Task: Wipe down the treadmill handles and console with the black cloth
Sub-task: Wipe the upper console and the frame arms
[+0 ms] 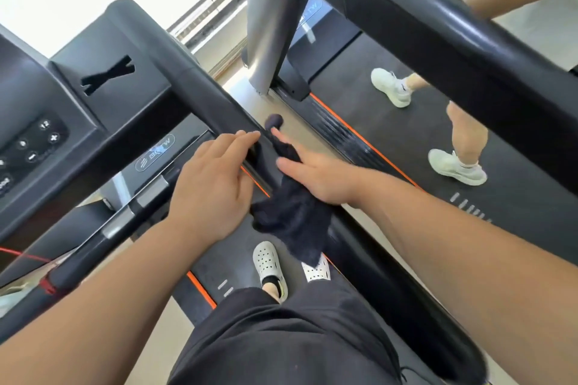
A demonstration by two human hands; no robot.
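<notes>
The console (78,94) fills the left, and its side handle (200,87) runs diagonally toward the person. The cloth (291,216) is draped over that handle, its loose end hanging above the belt (223,259). The right hand (322,175) presses the cloth onto the handle, fingers straight and slightly apart. The left hand (212,184) rests on the handle just beside it, fingers straight and together.

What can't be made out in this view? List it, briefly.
Head view only.
The right hand: fingers mostly behind the black cloth and handle; grip unclear.
The console: cut off by the left edge; button labels blurred.
The handle under cloth and left hand: covered.
The neighbouring person: only legs and arm show; rest behind the next treadmill's rail.
</notes>
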